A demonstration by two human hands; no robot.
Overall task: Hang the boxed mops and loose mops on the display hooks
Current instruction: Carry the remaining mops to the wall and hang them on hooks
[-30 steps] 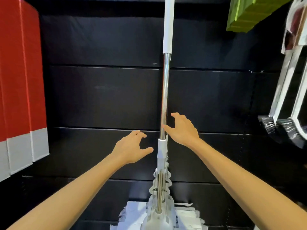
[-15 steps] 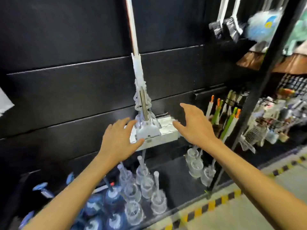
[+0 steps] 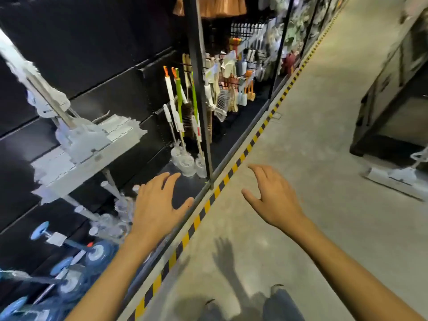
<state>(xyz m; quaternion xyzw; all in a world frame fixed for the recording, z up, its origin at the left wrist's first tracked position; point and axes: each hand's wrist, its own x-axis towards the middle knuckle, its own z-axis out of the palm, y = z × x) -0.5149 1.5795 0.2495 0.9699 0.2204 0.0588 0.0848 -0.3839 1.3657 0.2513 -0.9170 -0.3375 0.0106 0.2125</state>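
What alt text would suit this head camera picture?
Two empty, open hands, left hand and right hand, reach out beside a dark shop rack. A white mop hangs on the rack at left; another mop lies on the concrete floor at right.

Overhead light falling evenly on the floor (image 3: 301,135), hand shadows lying near, motion blur smearing the left mop (image 3: 76,144), wide-angle edges bending.

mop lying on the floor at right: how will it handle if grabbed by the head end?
The mop probably pivots: its flat head looks hinged to the handle, so it may flop. Likely light, being mostly pale plastic. The handle runs out of view, so expect an awkward swing. Both hands, left and right, are open.
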